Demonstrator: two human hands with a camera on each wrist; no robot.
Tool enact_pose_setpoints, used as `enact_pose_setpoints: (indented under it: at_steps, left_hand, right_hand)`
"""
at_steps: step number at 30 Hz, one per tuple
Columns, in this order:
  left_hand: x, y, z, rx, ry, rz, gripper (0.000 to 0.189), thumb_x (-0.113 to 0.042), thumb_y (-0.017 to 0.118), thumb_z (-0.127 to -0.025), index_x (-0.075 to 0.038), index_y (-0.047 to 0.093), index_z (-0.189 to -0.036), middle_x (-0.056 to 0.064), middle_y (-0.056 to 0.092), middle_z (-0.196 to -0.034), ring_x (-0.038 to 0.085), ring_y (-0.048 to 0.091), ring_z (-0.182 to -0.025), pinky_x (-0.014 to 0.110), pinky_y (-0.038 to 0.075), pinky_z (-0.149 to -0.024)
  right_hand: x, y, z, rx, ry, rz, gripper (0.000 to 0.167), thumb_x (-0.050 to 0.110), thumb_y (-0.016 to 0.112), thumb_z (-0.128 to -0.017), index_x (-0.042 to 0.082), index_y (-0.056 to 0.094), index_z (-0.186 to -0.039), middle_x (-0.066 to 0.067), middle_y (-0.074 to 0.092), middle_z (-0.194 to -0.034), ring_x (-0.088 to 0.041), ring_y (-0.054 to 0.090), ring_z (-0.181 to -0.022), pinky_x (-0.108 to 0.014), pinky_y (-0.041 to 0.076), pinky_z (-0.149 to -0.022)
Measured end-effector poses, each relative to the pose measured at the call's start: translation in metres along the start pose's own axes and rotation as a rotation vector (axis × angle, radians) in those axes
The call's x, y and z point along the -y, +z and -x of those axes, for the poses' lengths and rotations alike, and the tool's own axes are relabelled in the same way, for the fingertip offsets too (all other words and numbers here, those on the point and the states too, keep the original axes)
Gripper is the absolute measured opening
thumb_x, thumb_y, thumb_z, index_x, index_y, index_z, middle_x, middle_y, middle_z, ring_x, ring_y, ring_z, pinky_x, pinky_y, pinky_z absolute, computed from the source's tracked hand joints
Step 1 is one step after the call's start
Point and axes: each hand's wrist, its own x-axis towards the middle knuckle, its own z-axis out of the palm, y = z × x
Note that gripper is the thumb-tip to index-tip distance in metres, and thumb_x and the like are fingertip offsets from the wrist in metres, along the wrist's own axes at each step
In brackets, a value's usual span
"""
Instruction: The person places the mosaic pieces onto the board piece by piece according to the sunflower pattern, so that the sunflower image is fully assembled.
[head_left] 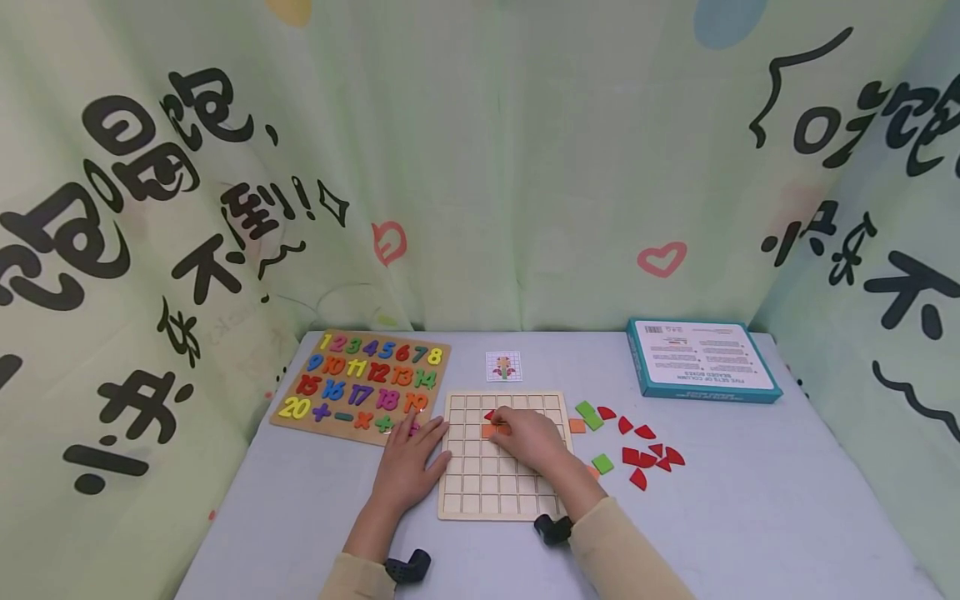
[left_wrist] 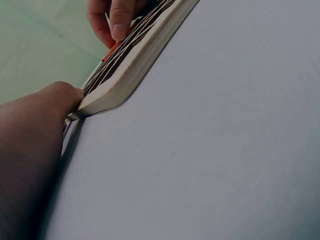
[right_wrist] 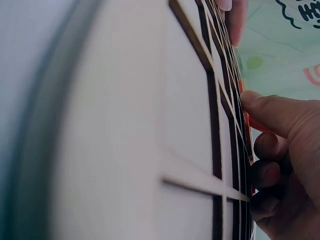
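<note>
A pale wooden grid board (head_left: 498, 504) lies flat on the table. My left hand (head_left: 408, 467) rests with fingers spread across the lower right corner of the number board (head_left: 330, 427), its thumb at the grid's left edge; that thumb (left_wrist: 62, 97) shows beside the rim in the left wrist view. Over the grid's upper half, my right hand (head_left: 528, 437) has curled fingers and pinches a small orange piece (right_wrist: 257, 123) between thumb and finger. A red piece (head_left: 490, 414) and an orange square (head_left: 487, 431) sit in cells by its fingertips, partly covered.
Right of the grid lie several red pieces (head_left: 647, 460), green squares (head_left: 602, 464) and an orange square (head_left: 577, 426). A small pattern card (head_left: 503, 367) is behind the grid. A teal box (head_left: 705, 360) stands at the back right, before a printed curtain (head_left: 510, 167).
</note>
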Motion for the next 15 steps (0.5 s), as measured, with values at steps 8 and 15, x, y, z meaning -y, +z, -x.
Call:
enact_pose_setpoints:
  at_steps: [8, 15]
  left_hand:
    - [0.000, 0.000, 0.000, 0.020, -0.013, 0.004, 0.056, -0.054, 0.055, -0.095, -0.031, 0.050, -0.146, -0.009, 0.048, -0.152, 0.027, 0.018, -0.154, 0.052, 0.014, -0.125]
    - [0.001, 0.000, -0.001, 0.021, -0.012, -0.003, 0.056, -0.054, 0.056, -0.094, -0.031, 0.050, -0.145, -0.009, 0.048, -0.152, 0.027, 0.018, -0.154, 0.052, 0.015, -0.125]
  right_hand:
    - [-0.005, -0.009, 0.006, -0.026, 0.034, -0.077, 0.025, 0.037, 0.069, -0.091, 0.025, 0.069, -0.113, 0.006, 0.070, -0.090, -0.012, 0.060, -0.077, -0.032, 0.052, -0.070]
    - [-0.022, -0.026, 0.016, -0.013, 0.103, -0.230, 0.025, 0.038, 0.072, -0.089, 0.025, 0.070, -0.111, 0.004, 0.054, -0.069, -0.014, 0.049, -0.064, -0.026, 0.040, -0.055]
